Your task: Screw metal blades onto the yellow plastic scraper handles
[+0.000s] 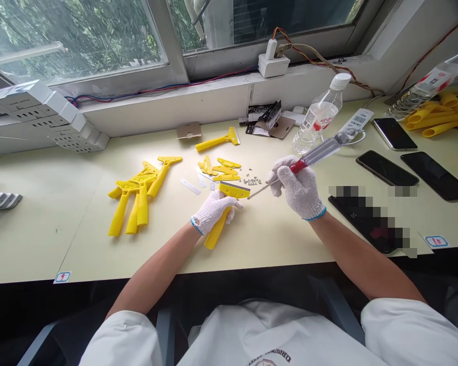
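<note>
My left hand, in a white knit glove, is closed round a yellow scraper with a blade along its head. My gloved right hand grips a screwdriver with a red and clear handle. Its shaft slants down to the left, the tip close to the right end of the scraper head; whether they touch I cannot tell. Just beyond lie several yellow clamp pieces, small screws and flat metal blades. Another scraper with a blade lies farther back.
Several yellow scraper handles are piled to the left. At the right stand a water bottle and several phones, one a black phone. Opened black packaging lies by the wall. White boxes are stacked at the far left.
</note>
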A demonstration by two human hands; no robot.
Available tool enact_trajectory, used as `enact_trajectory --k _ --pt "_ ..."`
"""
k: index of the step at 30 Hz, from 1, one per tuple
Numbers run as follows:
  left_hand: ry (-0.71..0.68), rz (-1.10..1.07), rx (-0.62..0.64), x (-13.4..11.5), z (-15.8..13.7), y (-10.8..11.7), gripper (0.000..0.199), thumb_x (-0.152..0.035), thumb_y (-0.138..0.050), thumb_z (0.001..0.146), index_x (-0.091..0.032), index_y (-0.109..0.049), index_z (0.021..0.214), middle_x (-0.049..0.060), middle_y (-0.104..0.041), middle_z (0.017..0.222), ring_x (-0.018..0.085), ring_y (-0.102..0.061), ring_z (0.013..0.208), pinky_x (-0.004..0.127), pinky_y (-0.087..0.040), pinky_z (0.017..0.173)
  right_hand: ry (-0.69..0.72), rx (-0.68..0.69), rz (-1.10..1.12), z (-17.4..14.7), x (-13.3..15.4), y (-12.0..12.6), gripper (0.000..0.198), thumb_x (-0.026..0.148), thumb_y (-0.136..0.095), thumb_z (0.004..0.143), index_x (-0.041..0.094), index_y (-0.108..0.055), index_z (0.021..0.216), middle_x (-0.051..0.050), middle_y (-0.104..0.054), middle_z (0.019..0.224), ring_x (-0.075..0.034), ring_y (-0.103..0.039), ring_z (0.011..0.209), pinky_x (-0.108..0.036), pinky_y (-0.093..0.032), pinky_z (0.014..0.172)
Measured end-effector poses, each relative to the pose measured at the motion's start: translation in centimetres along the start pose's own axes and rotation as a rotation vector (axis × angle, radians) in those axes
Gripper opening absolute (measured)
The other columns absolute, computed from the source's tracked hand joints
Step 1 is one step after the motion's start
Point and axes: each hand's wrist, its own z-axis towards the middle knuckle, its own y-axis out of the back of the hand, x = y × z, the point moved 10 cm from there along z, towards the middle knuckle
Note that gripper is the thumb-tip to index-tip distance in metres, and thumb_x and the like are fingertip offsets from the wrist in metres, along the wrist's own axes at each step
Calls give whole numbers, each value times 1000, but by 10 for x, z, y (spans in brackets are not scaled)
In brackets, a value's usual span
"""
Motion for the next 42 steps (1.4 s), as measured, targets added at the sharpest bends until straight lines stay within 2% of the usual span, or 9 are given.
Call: enact_trajectory --k 5,11,16,20,27,30,32,36,42 --pt "-16 -64 -2 1 1 0 34 -40 -80 83 -15 -75 105 6 -71 77 14 -56 49 29 -46 50 -133 -90 -227 13 -16 27 41 53 -71 101 20 -69 124 3 -61 63 -16 -60 51 -27 -48 50" --pt "-30 -238 101 1 1 -8 72 -74 -66 93 -19 -63 139 9 -77 97 14 -55 48 29 -46 46 -315 33 -892 28 -43 43 35 23 -59 98 12 -72 128 -9 -76 95 -20 -69 74 -32 -51 74" --pt "-12 -277 116 7 5 -9 87 -94 -45 97 -20 -65 139 9 -76 92 15 -53 45 30 -44 43 -408 107 -1232 29 -61 49 33 27 -55 106 9 -69 130 -20 -77 108 -29 -71 90 -35 -47 78" --pt "19 -287 45 14 10 -2 79 -88 -48 103 -21 -64 140 10 -77 91 16 -53 45 30 -45 42 -469 164 -1354 27 -70 46 40 27 -52 109 6 -63 141 -27 -76 120 -37 -75 106 -39 -51 88" --pt "27 -242 105 14 5 -7 79 -87 -56 101 -20 -67 139 8 -75 97 14 -59 52 28 -50 48 -470 181 -1462 24 -68 41 42 35 -50 111 10 -64 142 -25 -76 118 -37 -75 106 -43 -54 92" --pt "13 -230 117 11 2 -8 82 -85 -63 98 -22 -63 150 7 -74 98 14 -62 56 28 -51 50 -375 124 -1485 22 -61 37 45 39 -54 108 11 -64 142 -24 -72 125 -36 -73 108 -44 -57 94" --pt "8 -215 108 9 -1 -8 86 -79 -72 95 -23 -56 158 6 -74 98 16 -64 59 28 -51 52 -192 110 -1445 21 -53 21 57 40 -59 105 10 -60 153 -26 -66 143 -39 -69 125 -48 -58 104" --pt "17 -176 49 5 -5 -6 104 -61 -85 89 -21 -37 173 3 -74 95 16 -66 60 29 -51 54 201 323 -1244 2 -47 -34 74 44 -60 108 10 -47 172 -22 -46 175 -38 -46 163 -54 -44 136" --pt "-116 -80 36 -12 -4 -10 70 -48 -88 88 -20 -61 146 -4 -65 81 11 -58 55 26 -49 53 287 624 -1122 -28 -76 -74 73 48 -51 115 14 -40 179 -16 -38 183 -36 -38 172 -59 -34 143"
